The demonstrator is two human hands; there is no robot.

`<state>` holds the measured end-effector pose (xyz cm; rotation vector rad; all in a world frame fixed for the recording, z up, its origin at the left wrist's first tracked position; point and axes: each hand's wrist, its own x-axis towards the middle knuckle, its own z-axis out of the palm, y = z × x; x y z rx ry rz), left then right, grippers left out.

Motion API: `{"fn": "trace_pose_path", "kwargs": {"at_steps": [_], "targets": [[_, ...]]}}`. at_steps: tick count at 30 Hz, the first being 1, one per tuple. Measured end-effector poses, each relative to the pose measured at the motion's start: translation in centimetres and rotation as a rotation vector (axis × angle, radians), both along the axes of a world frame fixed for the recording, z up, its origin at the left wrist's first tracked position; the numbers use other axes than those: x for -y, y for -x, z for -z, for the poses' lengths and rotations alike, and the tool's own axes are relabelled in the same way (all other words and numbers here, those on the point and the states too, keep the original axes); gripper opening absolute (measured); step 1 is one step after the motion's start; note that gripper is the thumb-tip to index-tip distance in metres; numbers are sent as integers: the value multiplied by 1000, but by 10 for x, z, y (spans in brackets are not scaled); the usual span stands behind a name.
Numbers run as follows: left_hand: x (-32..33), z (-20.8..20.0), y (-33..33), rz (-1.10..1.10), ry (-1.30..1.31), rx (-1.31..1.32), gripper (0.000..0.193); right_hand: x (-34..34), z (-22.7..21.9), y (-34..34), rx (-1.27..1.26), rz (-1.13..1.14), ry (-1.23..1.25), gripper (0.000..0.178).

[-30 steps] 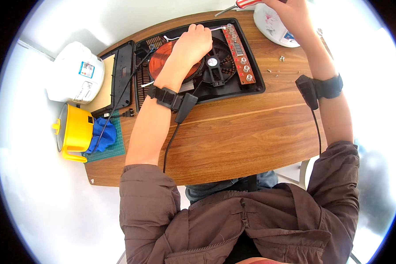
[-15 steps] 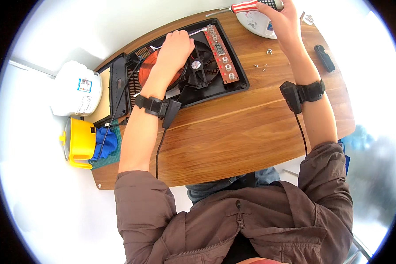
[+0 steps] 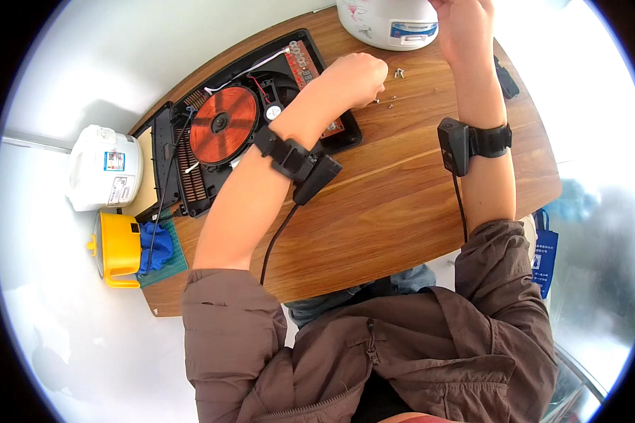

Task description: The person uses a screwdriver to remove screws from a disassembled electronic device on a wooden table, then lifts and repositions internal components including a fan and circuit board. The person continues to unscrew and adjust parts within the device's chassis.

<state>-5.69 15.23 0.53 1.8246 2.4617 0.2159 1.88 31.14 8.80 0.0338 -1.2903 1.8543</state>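
While the left hand (image 3: 362,79) hangs just right of the opened black housing (image 3: 351,131), its fingers curled, I can't tell whether they grip anything. Small screws (image 3: 399,73) probably call for a light fingertip pinch. They lie right of the housing, beside those fingers. The right hand (image 3: 466,27), farther right, is cut off, its grip unclear.

I'm getting a v. bright pic, R side nearly blown out. Soft shadow on L wall (image 3: 141,67); fisheye bend, blk corners.
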Motion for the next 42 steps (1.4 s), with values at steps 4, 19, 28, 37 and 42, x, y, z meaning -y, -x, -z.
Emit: {"fn": "trace_pose_path", "kwargs": {"at_steps": [4,19,28,37,42], "targets": [[-10,11,2,-55,124,131,19,-5,-3,-1,-19,10,1,49],[-7,13,7,-96,25,313,19,-8,-3,-2,-23,16,13,49],[82,-52,50,-140,-226,212,19,-4,-11,-8,-9,30,-14,50],[180,-57,40,-377,-139,298,20,23,-1,5,101,3,-52,49],[190,-44,-11,-202,-43,183,32,29,-1,4,120,-16,-96,48]]}}
